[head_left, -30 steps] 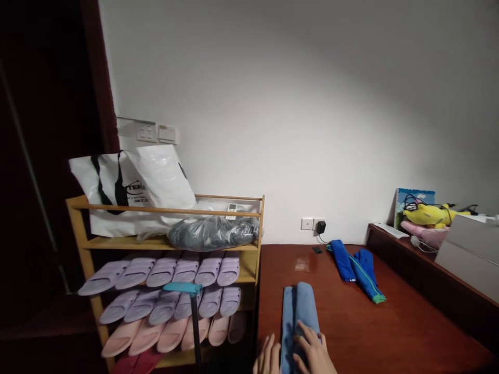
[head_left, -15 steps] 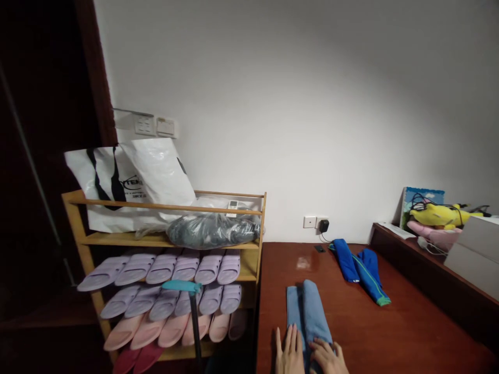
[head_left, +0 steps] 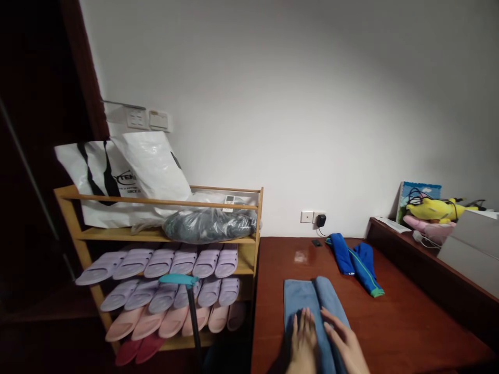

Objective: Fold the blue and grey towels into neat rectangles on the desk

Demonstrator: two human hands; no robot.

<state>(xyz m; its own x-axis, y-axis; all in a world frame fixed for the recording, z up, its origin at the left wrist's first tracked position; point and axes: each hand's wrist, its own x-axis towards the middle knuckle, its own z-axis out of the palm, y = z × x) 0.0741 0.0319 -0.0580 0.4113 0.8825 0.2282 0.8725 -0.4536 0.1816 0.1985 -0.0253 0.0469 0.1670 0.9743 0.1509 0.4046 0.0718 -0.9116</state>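
Observation:
A blue-grey cloth, which looks like a towel (head_left: 302, 296), lies on the reddish-brown table at the bottom centre. Its left part is flat, and its right side forms a long thick roll or fold (head_left: 330, 298). Flat on the left part rests my left hand (head_left: 304, 340), open with fingers stretched forward. My right hand (head_left: 343, 340) lies against the rolled side, its fingers extended and slightly apart, gripping nothing visible. The cloth's near end is hidden under the hands and cut off by the frame's lower edge.
Blue folded clothing (head_left: 356, 262) lies farther back on the table (head_left: 409, 322), near a black plug adapter (head_left: 320, 221). A raised ledge at right holds a yellow plush toy (head_left: 440, 209) and white boxes (head_left: 471, 241). Left stands a wooden shoe rack (head_left: 163, 236) with slippers and bags.
The flat part of the cloth has become wider, with the roll now farther right. Both hands have moved slightly up and right in view. The camera view has shifted a little.

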